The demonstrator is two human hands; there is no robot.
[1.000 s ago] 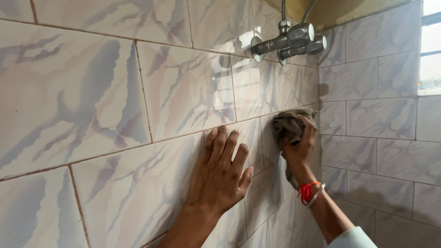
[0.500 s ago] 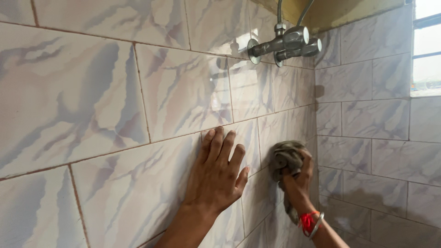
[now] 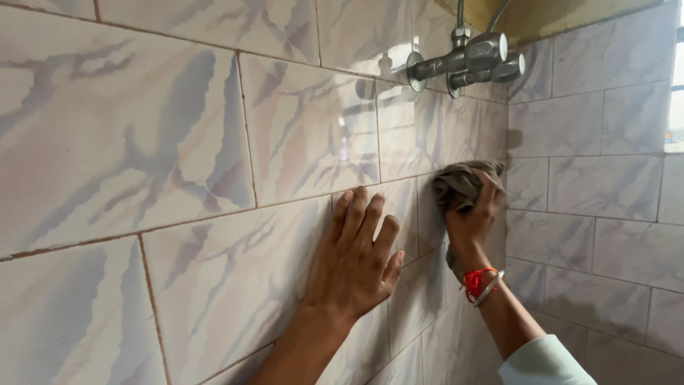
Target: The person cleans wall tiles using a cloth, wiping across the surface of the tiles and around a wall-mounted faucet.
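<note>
My left hand lies flat against the marbled tile wall, fingers together and pointing up. Further along the wall, my right hand presses a bunched grey-brown cloth against the tiles, close to the corner. A red thread and a metal bangle circle the right wrist, and a pale sleeve shows at the bottom edge.
A metal tap fitting with two pipes juts out of the wall above the cloth. A second tiled wall meets the first at the corner on the right. A bright window sits at the right edge.
My right hand moved the cloth down the wall and then back up toward the tap. My left hand stayed flat on the tiles.
</note>
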